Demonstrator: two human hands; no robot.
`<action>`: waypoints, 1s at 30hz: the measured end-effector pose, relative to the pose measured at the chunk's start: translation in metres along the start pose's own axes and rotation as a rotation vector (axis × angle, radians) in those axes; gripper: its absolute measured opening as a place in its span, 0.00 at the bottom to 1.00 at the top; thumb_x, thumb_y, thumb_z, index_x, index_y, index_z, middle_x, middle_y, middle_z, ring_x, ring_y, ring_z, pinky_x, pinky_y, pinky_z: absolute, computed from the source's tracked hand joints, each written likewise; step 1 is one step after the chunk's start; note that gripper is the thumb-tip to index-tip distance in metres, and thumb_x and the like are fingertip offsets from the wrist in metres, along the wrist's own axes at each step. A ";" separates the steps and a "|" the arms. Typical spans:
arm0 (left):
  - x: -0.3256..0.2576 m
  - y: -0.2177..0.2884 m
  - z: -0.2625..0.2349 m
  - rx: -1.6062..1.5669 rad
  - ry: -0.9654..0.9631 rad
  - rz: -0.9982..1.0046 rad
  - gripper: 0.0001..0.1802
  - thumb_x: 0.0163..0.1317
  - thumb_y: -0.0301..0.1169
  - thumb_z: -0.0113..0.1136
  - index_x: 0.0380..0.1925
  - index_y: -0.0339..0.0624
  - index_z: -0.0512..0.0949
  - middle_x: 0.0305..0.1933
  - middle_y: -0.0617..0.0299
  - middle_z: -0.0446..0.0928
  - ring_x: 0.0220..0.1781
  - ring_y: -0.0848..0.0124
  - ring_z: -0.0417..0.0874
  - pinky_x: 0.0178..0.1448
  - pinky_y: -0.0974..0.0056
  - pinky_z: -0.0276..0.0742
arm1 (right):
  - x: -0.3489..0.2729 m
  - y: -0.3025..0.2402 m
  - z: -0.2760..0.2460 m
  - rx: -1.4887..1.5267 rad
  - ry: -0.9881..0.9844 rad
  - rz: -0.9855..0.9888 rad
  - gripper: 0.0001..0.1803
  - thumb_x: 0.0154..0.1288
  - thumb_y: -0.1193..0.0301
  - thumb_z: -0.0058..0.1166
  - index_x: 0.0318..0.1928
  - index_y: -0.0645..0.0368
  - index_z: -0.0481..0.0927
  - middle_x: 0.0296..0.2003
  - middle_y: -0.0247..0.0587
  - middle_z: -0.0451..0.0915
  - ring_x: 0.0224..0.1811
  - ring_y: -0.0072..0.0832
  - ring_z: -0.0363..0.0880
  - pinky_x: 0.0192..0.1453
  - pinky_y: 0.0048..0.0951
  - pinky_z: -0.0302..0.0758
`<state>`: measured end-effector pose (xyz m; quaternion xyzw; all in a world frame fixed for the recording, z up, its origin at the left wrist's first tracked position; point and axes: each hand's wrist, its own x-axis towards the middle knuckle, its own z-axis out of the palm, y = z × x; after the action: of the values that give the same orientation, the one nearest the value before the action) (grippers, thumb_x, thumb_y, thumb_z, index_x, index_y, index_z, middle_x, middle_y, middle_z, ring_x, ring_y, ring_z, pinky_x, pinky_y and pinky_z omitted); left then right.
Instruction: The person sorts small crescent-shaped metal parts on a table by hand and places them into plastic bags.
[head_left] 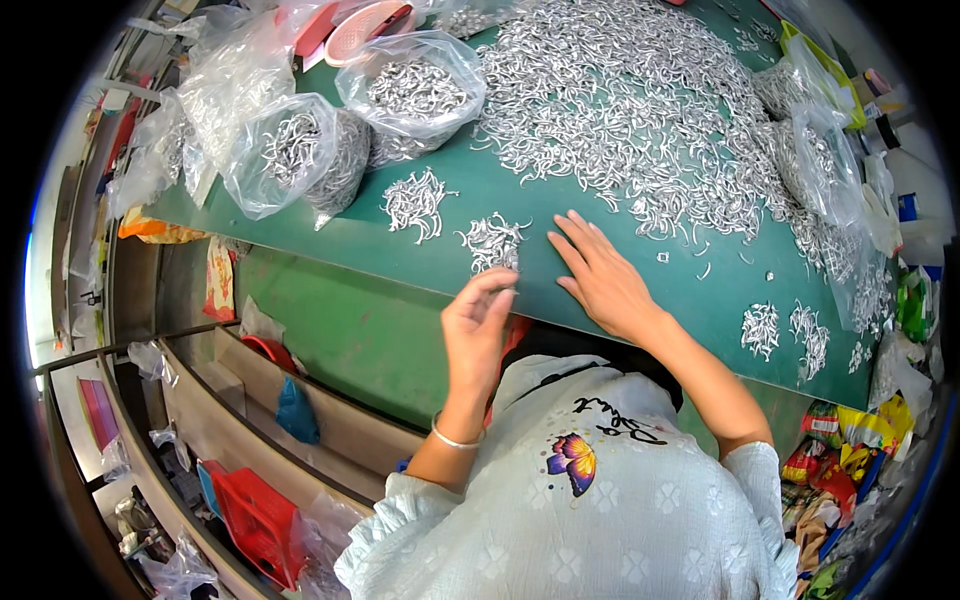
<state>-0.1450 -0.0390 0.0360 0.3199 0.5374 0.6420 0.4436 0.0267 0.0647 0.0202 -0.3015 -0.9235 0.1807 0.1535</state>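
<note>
Overhanging green floor (350, 335), the green table (700, 312) lies under spread right fingers (579, 240); whether left fingers (488, 280) grip is unclear.

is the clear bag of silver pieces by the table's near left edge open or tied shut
Open: the clear plastic bag gapes, silver curved pieces showing inside.

Floor (340, 345): smooth green, faint reddish marks | Furniture: green-topped table (372, 246) across the view, low brown partitioned shelving (345, 455) at left | Light: bright white glow (42, 275) along far left edge
</note>
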 end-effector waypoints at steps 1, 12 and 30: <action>-0.002 0.005 -0.009 -0.060 0.037 -0.051 0.10 0.64 0.15 0.55 0.44 0.30 0.79 0.51 0.58 0.78 0.55 0.72 0.77 0.61 0.68 0.71 | 0.010 -0.001 0.004 0.008 0.013 -0.018 0.32 0.66 0.63 0.56 0.66 0.64 0.64 0.69 0.51 0.59 0.73 0.48 0.55 0.75 0.44 0.58; -0.003 0.008 -0.032 -0.022 0.126 0.054 0.10 0.64 0.15 0.54 0.45 0.30 0.79 0.52 0.58 0.77 0.54 0.72 0.78 0.60 0.69 0.71 | 0.057 -0.011 0.017 0.443 0.101 0.022 0.31 0.67 0.66 0.55 0.66 0.63 0.63 0.66 0.51 0.63 0.72 0.46 0.57 0.74 0.42 0.58; -0.003 -0.015 0.041 0.498 -0.013 0.443 0.11 0.64 0.18 0.53 0.45 0.37 0.77 0.42 0.56 0.76 0.45 0.62 0.77 0.50 0.62 0.72 | 0.003 0.000 -0.028 0.605 0.257 0.232 0.19 0.70 0.72 0.48 0.59 0.62 0.74 0.57 0.53 0.75 0.61 0.45 0.73 0.65 0.36 0.67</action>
<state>-0.1042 -0.0243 0.0305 0.5317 0.5924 0.5696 0.2048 0.0357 0.0730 0.0457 -0.3655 -0.7608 0.4233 0.3293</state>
